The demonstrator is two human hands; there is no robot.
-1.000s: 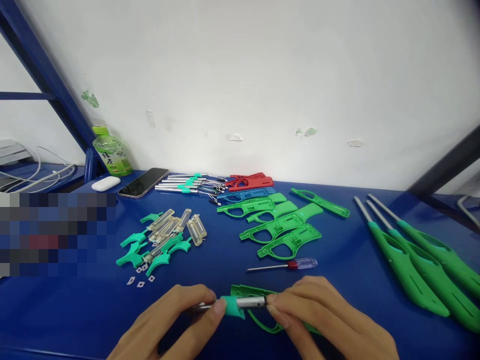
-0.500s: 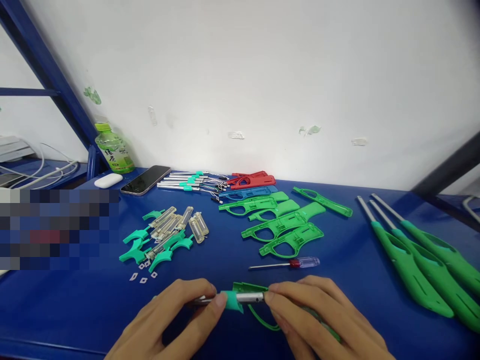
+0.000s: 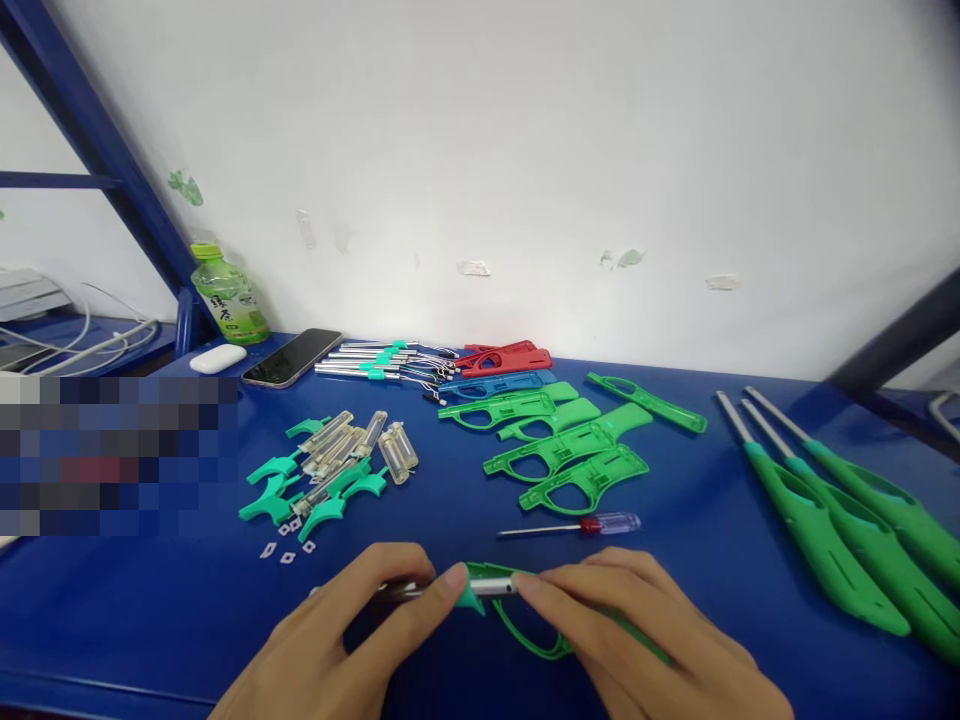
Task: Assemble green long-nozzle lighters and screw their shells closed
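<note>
left hand, head view: (image 3: pixel 367 620) thumb and fingers pinching the metal tube (image 3: pixel 492 587) at its teal collar (image 3: pixel 470 598).
right hand: (image 3: pixel 630 625) fingertips pinching the tube's far end.
metal tube: one, between both hands, roughly level; the two-point hold probably keeps it from rolling or tipping.
near green shell: (image 3: pixel 551 654) one, just below the tube, partly hidden by the right hand; whether that hand touches it cannot be told.
screwdriver: (image 3: pixel 609 524) one, just ahead of the right hand, presumably for easy reach.
green shells: (image 3: pixel 631 422) at least four, beyond the screwdriver, mostly hollow side up; one more (image 3: pixel 671 411) lies apart.
red shells: (image 3: pixel 517 361) at least two, farther ahead; blue shells (image 3: pixel 495 384) nearer, overlapped, count unclear.
green lighters: (image 3: pixel 825 530) three, right of the right hand, seemingly grouped as whole units.
clear tanks: (image 3: pixel 395 455) ahead of the left hand, mixed with teal triggers (image 3: pixel 324 515); overlap prevents counting.
white pieces: (image 3: pixel 268 550) five visible, nearer that hand.
</note>
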